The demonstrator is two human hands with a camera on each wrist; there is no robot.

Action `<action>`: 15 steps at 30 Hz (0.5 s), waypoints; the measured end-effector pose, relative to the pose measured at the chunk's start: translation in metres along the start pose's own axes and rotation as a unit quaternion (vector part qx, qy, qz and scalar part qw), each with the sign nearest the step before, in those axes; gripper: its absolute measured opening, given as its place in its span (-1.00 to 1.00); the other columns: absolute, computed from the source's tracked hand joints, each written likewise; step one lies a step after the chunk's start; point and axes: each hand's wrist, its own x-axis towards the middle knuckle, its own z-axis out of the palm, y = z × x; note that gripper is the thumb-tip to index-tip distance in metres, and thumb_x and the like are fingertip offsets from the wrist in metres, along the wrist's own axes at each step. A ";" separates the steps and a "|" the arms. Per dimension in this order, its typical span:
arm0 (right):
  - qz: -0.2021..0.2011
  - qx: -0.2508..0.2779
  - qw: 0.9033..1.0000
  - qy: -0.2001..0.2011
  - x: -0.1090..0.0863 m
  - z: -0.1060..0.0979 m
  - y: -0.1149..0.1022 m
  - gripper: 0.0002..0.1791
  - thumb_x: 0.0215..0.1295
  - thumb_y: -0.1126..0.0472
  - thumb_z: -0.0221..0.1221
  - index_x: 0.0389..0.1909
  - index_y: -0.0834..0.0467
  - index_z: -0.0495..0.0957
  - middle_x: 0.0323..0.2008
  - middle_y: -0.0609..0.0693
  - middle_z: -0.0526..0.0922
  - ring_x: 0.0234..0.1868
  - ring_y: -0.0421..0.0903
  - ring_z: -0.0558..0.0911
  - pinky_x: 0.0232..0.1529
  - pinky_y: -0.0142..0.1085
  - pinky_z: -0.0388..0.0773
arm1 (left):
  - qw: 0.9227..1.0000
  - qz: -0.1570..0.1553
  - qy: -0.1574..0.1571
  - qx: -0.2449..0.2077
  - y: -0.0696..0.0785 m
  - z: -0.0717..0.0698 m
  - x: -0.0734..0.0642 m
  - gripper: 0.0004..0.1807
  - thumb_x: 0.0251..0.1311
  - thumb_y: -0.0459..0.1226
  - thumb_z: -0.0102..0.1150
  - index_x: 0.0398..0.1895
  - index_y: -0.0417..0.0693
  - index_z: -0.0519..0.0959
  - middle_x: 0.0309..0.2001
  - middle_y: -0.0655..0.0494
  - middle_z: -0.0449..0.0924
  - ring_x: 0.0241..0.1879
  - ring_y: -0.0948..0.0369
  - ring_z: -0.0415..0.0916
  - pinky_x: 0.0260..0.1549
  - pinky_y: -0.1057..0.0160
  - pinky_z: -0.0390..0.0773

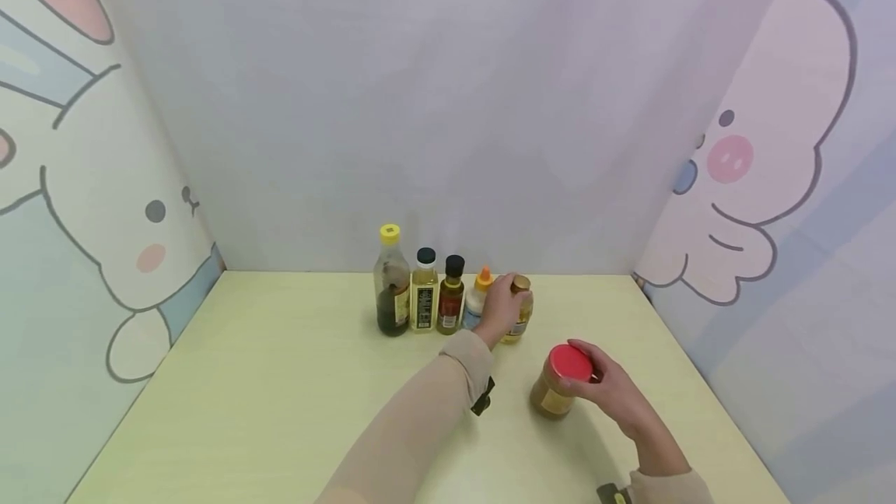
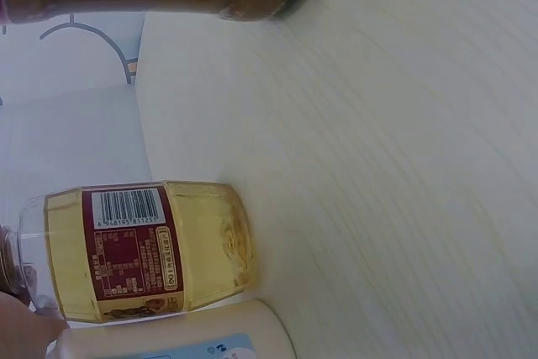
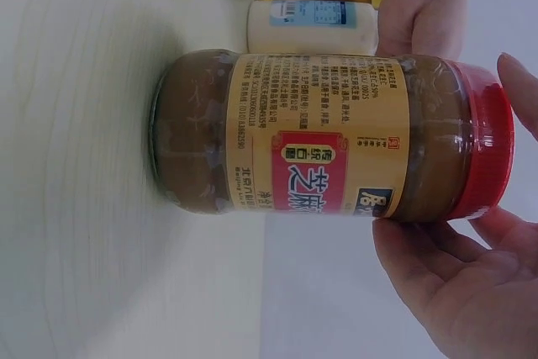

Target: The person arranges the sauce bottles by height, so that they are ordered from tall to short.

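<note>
In the head view my left hand [image 1: 498, 309] grips the upper part of a gold-capped bottle of yellow oil [image 1: 521, 320], at the right end of a row. The left wrist view shows this oil bottle [image 2: 143, 250] upright on the table, with fingertips at its neck. Nearer to me, my right hand [image 1: 612, 395] holds a brown jar of sesame paste [image 1: 551, 397] by its red lid. Thumb and fingers lie on either side of the lid in the right wrist view, and the jar [image 3: 319, 136] stands at the table surface; whether its base touches, I cannot tell.
Left of the oil bottle stand a white squeeze bottle [image 1: 473, 306] with an orange cap, a dark-capped bottle with a red label [image 1: 450, 306], a clear bottle of pale liquid [image 1: 424, 303] and a yellow-capped dark sauce bottle [image 1: 392, 294]. Cloth walls [image 1: 434, 115] surround the pale table [image 1: 280, 395].
</note>
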 end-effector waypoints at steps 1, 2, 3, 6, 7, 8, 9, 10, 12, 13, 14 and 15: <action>-0.001 0.001 1.000 -0.001 0.000 0.000 0.001 -0.15 0.16 0.27 0.38 0.41 0.29 0.16 0.26 0.29 0.32 0.17 0.19 0.41 -0.04 -0.23 0.57 | 1.000 -0.002 0.000 0.001 0.000 0.000 0.000 -0.71 0.36 -0.28 0.16 0.09 -0.16 0.53 -0.09 0.07 0.50 -0.08 0.15 0.51 -0.10 0.21 0.55; -0.001 0.003 1.000 -0.002 0.000 0.000 0.001 -0.14 0.15 0.27 0.39 0.41 0.29 0.16 0.26 0.29 0.31 0.17 0.19 0.40 -0.04 -0.22 0.57 | 1.000 -0.004 0.000 0.003 0.000 0.000 0.000 -0.70 0.36 -0.27 0.16 0.10 -0.16 0.52 -0.08 0.07 0.51 -0.07 0.15 0.51 -0.08 0.20 0.54; -0.002 0.002 1.000 -0.003 0.000 0.000 0.002 -0.13 0.14 0.27 0.39 0.42 0.30 0.14 0.27 0.30 0.31 0.18 0.19 0.40 -0.03 -0.22 0.57 | 1.000 -0.007 0.001 0.003 0.000 0.000 0.000 -0.70 0.36 -0.27 0.16 0.11 -0.16 0.52 -0.07 0.06 0.51 -0.06 0.15 0.51 -0.07 0.20 0.54; -0.001 -0.005 1.000 0.004 0.000 0.001 0.004 -0.12 0.12 0.26 0.41 0.40 0.30 0.16 0.25 0.28 0.34 0.18 0.17 0.41 -0.02 -0.24 0.55 | 1.000 -0.016 0.001 0.005 0.001 0.001 -0.001 -0.67 0.36 -0.26 0.17 0.14 -0.15 0.51 -0.05 0.07 0.51 -0.04 0.15 0.51 -0.05 0.19 0.53; -0.001 -0.008 1.000 0.007 0.000 0.001 0.004 -0.13 0.12 0.26 0.41 0.39 0.31 0.17 0.25 0.28 0.36 0.18 0.17 0.41 -0.02 -0.25 0.54 | 1.000 -0.020 -0.001 0.005 0.001 0.001 -0.001 -0.66 0.36 -0.25 0.17 0.15 -0.14 0.51 -0.05 0.07 0.51 -0.04 0.16 0.50 -0.04 0.19 0.53; 0.000 -0.011 1.000 0.013 0.000 0.001 0.004 -0.14 0.12 0.26 0.42 0.38 0.31 0.19 0.23 0.27 0.38 0.17 0.16 0.42 -0.02 -0.26 0.54 | 1.000 -0.022 -0.002 0.004 0.002 0.001 -0.001 -0.66 0.36 -0.25 0.17 0.15 -0.14 0.51 -0.06 0.08 0.51 -0.04 0.16 0.50 -0.04 0.19 0.53; 0.000 -0.014 1.000 0.018 0.000 0.001 0.004 -0.16 0.11 0.25 0.42 0.37 0.31 0.21 0.22 0.26 0.40 0.16 0.14 0.43 -0.03 -0.27 0.53 | 1.000 -0.024 -0.003 0.004 0.002 0.001 -0.001 -0.66 0.36 -0.25 0.17 0.15 -0.15 0.51 -0.07 0.08 0.51 -0.04 0.16 0.51 -0.03 0.19 0.53; 0.001 -0.015 1.000 0.024 0.000 0.002 0.004 -0.17 0.10 0.26 0.43 0.35 0.31 0.24 0.20 0.25 0.42 0.15 0.13 0.45 -0.04 -0.28 0.53 | 1.000 -0.025 -0.005 0.005 0.003 0.000 -0.002 -0.66 0.36 -0.25 0.16 0.15 -0.15 0.50 -0.07 0.09 0.51 -0.04 0.16 0.51 -0.03 0.18 0.53; 0.002 -0.015 0.999 0.034 0.000 0.002 0.003 -0.19 0.09 0.25 0.43 0.34 0.31 0.27 0.18 0.24 0.45 0.13 0.12 0.47 -0.05 -0.29 0.53 | 1.000 -0.027 -0.008 0.009 0.004 -0.001 -0.002 -0.66 0.37 -0.26 0.16 0.15 -0.15 0.50 -0.08 0.09 0.51 -0.05 0.16 0.51 -0.04 0.17 0.54; 0.004 -0.014 0.999 0.039 0.000 0.003 0.003 -0.19 0.08 0.25 0.44 0.33 0.31 0.29 0.17 0.23 0.47 0.12 0.11 0.47 -0.06 -0.29 0.53 | 0.999 -0.028 -0.008 0.012 0.004 -0.001 -0.002 -0.66 0.37 -0.26 0.16 0.15 -0.15 0.50 -0.08 0.09 0.51 -0.05 0.16 0.51 -0.03 0.17 0.54; 0.004 -0.014 0.999 0.043 0.001 0.003 0.003 -0.19 0.08 0.24 0.44 0.33 0.31 0.30 0.17 0.24 0.47 0.11 0.10 0.48 -0.06 -0.30 0.53 | 0.999 -0.029 -0.007 0.014 0.005 -0.002 -0.002 -0.66 0.37 -0.26 0.16 0.15 -0.15 0.49 -0.08 0.08 0.51 -0.05 0.15 0.52 -0.03 0.17 0.54; 0.005 -0.013 0.999 0.047 0.001 0.004 0.003 -0.19 0.07 0.24 0.45 0.33 0.30 0.31 0.16 0.23 0.48 0.10 0.09 0.49 -0.07 -0.30 0.54 | 0.999 -0.030 -0.007 0.018 0.005 -0.002 -0.002 -0.66 0.37 -0.26 0.16 0.16 -0.14 0.49 -0.08 0.08 0.51 -0.05 0.15 0.52 -0.04 0.17 0.54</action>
